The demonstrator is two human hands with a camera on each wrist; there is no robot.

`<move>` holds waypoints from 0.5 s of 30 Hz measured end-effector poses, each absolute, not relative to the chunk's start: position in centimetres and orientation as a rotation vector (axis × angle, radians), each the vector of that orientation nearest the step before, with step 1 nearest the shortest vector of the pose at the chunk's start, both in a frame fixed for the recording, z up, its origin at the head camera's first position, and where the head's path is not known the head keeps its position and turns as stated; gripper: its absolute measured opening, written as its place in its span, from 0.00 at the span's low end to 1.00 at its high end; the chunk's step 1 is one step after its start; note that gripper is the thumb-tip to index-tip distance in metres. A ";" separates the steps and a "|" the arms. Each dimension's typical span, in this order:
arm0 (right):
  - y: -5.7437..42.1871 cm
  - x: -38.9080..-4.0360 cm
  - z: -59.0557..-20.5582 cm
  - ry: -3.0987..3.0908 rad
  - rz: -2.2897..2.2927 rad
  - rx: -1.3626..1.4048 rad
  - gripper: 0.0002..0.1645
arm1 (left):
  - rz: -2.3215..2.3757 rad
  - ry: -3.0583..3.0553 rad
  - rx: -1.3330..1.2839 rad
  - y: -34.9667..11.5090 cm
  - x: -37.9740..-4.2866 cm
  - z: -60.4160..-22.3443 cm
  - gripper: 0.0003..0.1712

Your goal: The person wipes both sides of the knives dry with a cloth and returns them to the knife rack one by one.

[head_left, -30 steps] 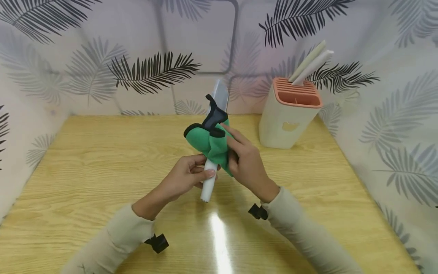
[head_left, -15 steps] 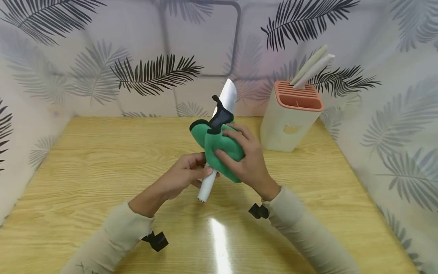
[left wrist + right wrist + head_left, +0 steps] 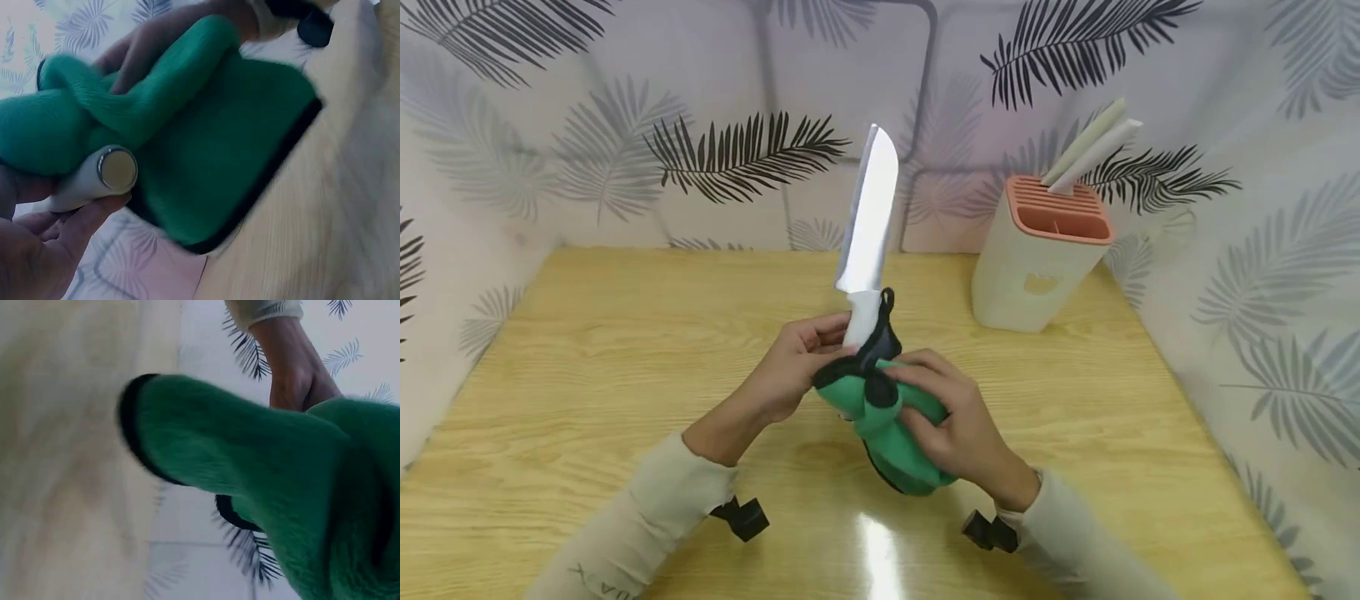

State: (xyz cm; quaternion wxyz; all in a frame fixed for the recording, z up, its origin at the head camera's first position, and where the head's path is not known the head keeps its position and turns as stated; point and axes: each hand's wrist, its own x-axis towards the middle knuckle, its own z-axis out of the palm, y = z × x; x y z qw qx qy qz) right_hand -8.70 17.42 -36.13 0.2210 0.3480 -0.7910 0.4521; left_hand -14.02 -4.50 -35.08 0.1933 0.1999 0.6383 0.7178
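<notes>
A kitchen knife (image 3: 871, 212) with a broad, bright blade points up and away over the table. My left hand (image 3: 793, 362) grips its white handle (image 3: 862, 315); in the left wrist view the round butt of the handle (image 3: 117, 170) shows between thumb and fingers. A green cloth (image 3: 902, 446) with a dark border lies bunched over the lower handle, partly hiding it and the left thumb. My right hand (image 3: 958, 417) pinches the cloth from the right. In the right wrist view the green cloth (image 3: 250, 456) covers most of the right hand's work.
A cream knife block (image 3: 1007, 279) with an orange slotted top stands at the table's back right, two pale handles (image 3: 1093, 154) rising from it. The wooden table (image 3: 647, 333) meets leaf-patterned walls at the back and sides.
My right hand has drawn the green cloth down from the blade onto the handle, toward me. The blade, partly covered before, is now bare. My left hand keeps its grip on the handle.
</notes>
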 end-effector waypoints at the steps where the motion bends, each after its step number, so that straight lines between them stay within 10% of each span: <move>1: 17.4 -9.1 -35.8 -2.174 1.229 0.917 0.22 | 2.001 1.797 0.561 -4.3 -13.9 -34.9 0.29; 15: 15.7 -9.5 -35.6 -2.247 1.277 0.903 0.18 | 2.134 1.785 0.430 -5.2 -14.4 -34.1 0.26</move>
